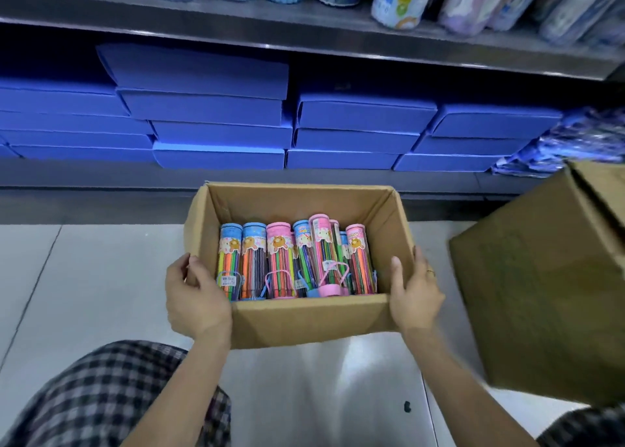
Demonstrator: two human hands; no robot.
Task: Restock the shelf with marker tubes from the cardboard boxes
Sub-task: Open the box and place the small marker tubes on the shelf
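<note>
At centre frame, the left hand (196,297) and right hand (414,294) grip the near corners of the open brown cardboard box (304,318) of clear plastic marker tubes (294,260), probably light, rigid, slippery; best grasped mid-barrel.

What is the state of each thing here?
Box: open, holds tubes, gripped by both hands.
Tubes: capped, lying in the box.
Left hand: grips box corner.
Right hand: grips box corner.
Second box: tilted, flaps open.
</note>
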